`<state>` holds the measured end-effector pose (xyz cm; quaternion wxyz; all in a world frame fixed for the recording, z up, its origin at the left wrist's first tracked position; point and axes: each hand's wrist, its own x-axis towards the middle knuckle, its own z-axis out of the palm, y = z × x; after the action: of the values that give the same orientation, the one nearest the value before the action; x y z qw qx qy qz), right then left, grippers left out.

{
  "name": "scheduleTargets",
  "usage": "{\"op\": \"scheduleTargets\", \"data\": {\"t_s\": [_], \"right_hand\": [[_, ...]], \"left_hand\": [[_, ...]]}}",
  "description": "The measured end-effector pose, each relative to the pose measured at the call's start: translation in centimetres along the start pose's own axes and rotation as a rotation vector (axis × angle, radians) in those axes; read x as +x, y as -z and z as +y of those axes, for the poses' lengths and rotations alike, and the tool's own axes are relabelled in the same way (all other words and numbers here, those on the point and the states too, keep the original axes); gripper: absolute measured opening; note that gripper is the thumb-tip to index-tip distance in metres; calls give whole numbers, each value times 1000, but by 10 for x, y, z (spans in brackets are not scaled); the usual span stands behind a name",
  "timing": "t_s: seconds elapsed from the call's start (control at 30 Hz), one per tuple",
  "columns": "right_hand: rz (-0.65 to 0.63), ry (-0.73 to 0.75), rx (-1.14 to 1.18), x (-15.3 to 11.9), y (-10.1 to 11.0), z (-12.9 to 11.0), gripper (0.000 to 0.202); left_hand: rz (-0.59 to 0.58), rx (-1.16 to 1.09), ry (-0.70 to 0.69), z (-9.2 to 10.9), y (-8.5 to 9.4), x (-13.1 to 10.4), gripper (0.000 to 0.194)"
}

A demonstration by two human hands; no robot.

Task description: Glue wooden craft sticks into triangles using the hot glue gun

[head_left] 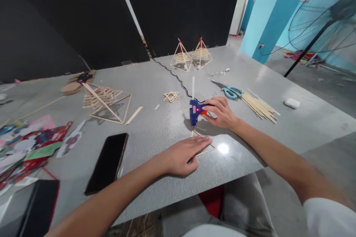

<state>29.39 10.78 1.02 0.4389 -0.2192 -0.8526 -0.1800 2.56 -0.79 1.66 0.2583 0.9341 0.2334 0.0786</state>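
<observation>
My right hand (222, 113) grips the orange-triggered handle of a blue hot glue gun (194, 113). The gun points straight down, a clear glue stick stands up from its back, and a small red light glows on it. Its nozzle is at the far corner of a small triangle of thin wooden sticks (206, 152), which lies on the grey table. My left hand (185, 153) lies over this triangle with fingers stretched out flat, covering much of its left side. Beyond the gun lies a six-pointed star of sticks (171, 96).
Blue-handled scissors (232, 92) and a bundle of wooden sticks (258, 105) lie right. Two stick pyramids (180, 57) stand at the back, a larger stick frame (107, 102) at left. A phone (107, 163), colourful scraps (36, 148) and a black cord (178, 77) are also there.
</observation>
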Motion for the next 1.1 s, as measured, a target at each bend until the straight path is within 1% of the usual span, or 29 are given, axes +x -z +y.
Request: {"op": "scheduleTargets", "data": {"t_s": [0.4,0.57,0.77,0.97,1.1], "right_hand": [[43,8,1,2,2,-2,46],[23,19,13,2,0,-2,39],[-5,-13,15,-1,0,1,40],[-2,-30,6,-2,2,3,41],[-40,-31,10,-4,0,3,37]], "left_hand": [[-6,1,2,0,0,-1,90],[3,-8,-8,0,0,0,91],[6,-4,-7,0,0,0,91],[-4,-7,1,2,2,0,91],[7,-2,-10,1,1,0,89]]}}
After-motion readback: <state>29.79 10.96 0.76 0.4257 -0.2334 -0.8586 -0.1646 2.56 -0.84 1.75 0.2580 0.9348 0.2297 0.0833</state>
